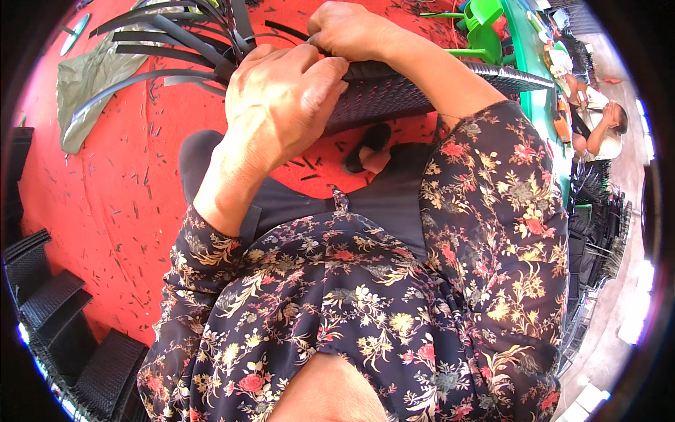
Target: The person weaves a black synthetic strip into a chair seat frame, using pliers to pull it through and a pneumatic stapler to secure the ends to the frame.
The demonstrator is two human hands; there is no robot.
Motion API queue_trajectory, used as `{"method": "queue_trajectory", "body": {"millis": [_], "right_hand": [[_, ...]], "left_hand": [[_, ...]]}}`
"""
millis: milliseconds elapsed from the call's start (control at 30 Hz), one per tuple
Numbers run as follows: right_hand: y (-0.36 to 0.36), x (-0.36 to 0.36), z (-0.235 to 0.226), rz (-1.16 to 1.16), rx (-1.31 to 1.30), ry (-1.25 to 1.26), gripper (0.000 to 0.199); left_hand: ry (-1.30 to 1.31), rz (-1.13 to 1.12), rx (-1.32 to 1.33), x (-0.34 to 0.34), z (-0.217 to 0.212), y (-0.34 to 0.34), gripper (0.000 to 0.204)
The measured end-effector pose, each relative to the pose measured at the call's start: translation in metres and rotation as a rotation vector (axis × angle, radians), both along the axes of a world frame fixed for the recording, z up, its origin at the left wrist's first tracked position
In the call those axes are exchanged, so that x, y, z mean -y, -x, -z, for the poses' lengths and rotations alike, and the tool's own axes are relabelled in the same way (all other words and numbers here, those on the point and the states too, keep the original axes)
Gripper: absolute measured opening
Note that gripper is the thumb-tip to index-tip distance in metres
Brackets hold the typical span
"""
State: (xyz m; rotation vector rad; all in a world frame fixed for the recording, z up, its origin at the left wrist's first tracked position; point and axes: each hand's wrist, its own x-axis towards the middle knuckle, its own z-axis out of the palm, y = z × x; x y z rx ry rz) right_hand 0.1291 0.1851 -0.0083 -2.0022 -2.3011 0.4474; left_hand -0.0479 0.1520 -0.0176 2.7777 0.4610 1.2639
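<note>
A black woven piece [383,98] of flat plastic-looking strips lies across in front of me above my knees. My left hand [281,98] is closed over its near left edge, fingers curled down and their tips hidden. Just beyond, my right hand [344,32] is bent in a closed grip at the far edge, where a black strip [285,31] runs into its fingers. Loose strip ends [179,35] fan out to the left of my left hand. What lies under both palms cannot be seen.
Black offcuts litter the red floor [105,211]. A grey-green cloth or sack [91,98] lies at the left. Dark woven pieces [109,373] stand at lower left. Green plastic items [484,32] are beside a green table edge [524,42]; another person [598,126] sits beyond.
</note>
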Motion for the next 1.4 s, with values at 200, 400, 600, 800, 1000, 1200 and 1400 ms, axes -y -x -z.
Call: {"method": "queue_trajectory", "body": {"millis": [200, 400, 600, 800, 1000, 1200, 1400], "right_hand": [[-0.003, -0.005, 0.015, 0.060, -0.038, -0.071, 0.023], [-0.006, -0.004, 0.007, 0.077, -0.277, -0.327, 0.028], [-0.004, 0.008, -0.009, 0.137, -0.689, -0.221, 0.025], [-0.020, 0.016, -0.025, -0.251, -0.564, 0.125, 0.040], [-0.021, 0.005, -0.022, -0.451, -0.262, 0.015, 0.024], [-0.023, 0.001, -0.008, -0.355, -0.190, -0.401, 0.015], [-0.013, 0.003, -0.004, -0.094, -0.562, -0.163, 0.016]], "left_hand": [[-0.012, 0.030, 0.021, -0.003, 0.003, -0.006, 0.019], [-0.011, -0.015, -0.026, -0.007, 0.006, -0.005, 0.018], [-0.005, -0.017, -0.035, -0.011, 0.010, -0.003, 0.019], [-0.021, -0.007, -0.020, -0.015, 0.010, -0.001, 0.020], [-0.029, -0.014, -0.028, -0.017, 0.010, 0.001, 0.021], [-0.049, 0.036, -0.010, -0.022, 0.011, 0.004, 0.020], [-0.018, 0.094, -0.022, -0.025, 0.009, 0.012, 0.026]]}}
